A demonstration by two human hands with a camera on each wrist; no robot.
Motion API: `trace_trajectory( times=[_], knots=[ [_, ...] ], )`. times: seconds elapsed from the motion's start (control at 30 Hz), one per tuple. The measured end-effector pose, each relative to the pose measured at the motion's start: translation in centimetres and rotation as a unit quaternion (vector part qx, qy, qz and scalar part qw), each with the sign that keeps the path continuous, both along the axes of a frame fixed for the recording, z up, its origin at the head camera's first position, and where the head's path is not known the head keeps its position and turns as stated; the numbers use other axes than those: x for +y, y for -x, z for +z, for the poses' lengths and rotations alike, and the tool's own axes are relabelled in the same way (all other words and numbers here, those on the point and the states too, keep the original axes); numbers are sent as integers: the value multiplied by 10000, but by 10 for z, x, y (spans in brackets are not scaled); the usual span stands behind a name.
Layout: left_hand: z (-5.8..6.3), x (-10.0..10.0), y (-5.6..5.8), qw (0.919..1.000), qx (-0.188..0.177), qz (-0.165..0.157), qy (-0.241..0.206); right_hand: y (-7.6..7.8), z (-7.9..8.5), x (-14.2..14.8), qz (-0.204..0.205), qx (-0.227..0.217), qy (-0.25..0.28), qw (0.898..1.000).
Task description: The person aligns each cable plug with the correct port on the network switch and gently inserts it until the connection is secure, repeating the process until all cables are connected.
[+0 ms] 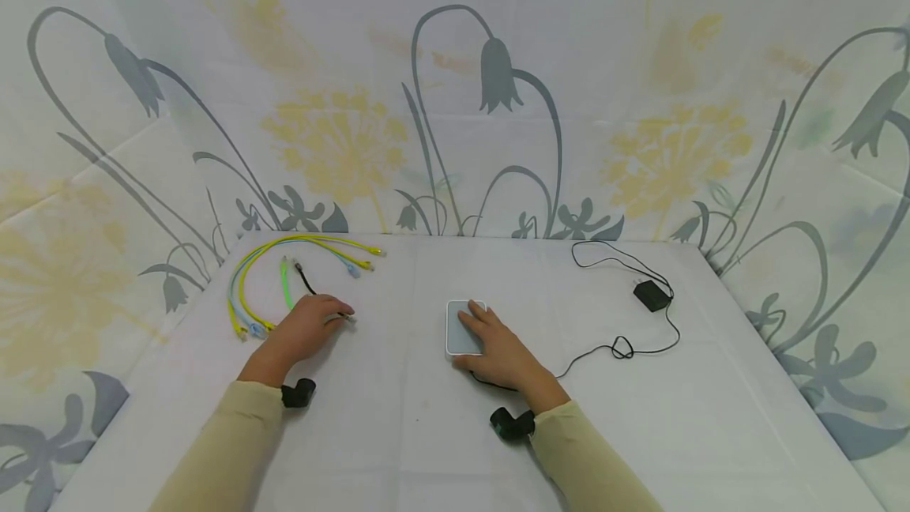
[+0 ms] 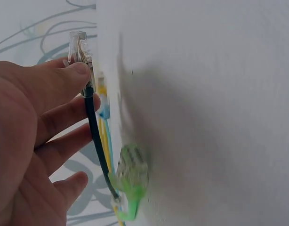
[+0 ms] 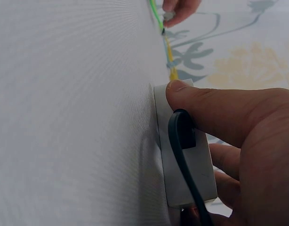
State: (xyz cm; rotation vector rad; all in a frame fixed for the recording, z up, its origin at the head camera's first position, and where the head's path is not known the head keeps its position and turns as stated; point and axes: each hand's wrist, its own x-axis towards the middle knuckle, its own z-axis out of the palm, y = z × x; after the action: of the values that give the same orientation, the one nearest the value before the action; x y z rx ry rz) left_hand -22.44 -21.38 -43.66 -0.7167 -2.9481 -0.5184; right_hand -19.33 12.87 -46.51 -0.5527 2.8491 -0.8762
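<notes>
My left hand (image 1: 302, 330) pinches the clear plug (image 2: 78, 52) at one end of a short black network cable (image 2: 100, 146) between thumb and fingers. The cable's other end lies beyond the hand, beside a green network cable (image 1: 286, 284). At the middle of the table my right hand (image 1: 503, 354) grips a small white box-shaped device (image 1: 456, 330) with a grey top. The thumb presses its near side, and fingers reach over the top. A dark power lead (image 3: 184, 162) comes out of the device's side face, close by the thumb, in the right wrist view.
Yellow network cables (image 1: 249, 271) and a light blue one (image 1: 242, 299) lie curved at the back left. A black power adapter (image 1: 651, 295) rests on the right of the white-covered table (image 1: 398, 433), its thin black cord looped and knotted. Patterned cloth (image 1: 455, 141) hangs behind.
</notes>
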Motion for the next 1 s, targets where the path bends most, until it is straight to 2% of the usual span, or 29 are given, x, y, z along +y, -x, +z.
trace_trajectory(
  times=[0.27, 0.63, 1.0],
  knots=[
    [-5, 11, 5, 9998, -66, -204, -28, 1, 0, 0, 7, 17, -18, 10000],
    [-2, 28, 11, 9996, -180, -110, 179, 1, 1, 0, -11, -11, -6, 10000],
    [-7, 44, 15, 9997, -211, -98, 57, 1, -1, 0, -16, -57, -5, 10000]
  ],
)
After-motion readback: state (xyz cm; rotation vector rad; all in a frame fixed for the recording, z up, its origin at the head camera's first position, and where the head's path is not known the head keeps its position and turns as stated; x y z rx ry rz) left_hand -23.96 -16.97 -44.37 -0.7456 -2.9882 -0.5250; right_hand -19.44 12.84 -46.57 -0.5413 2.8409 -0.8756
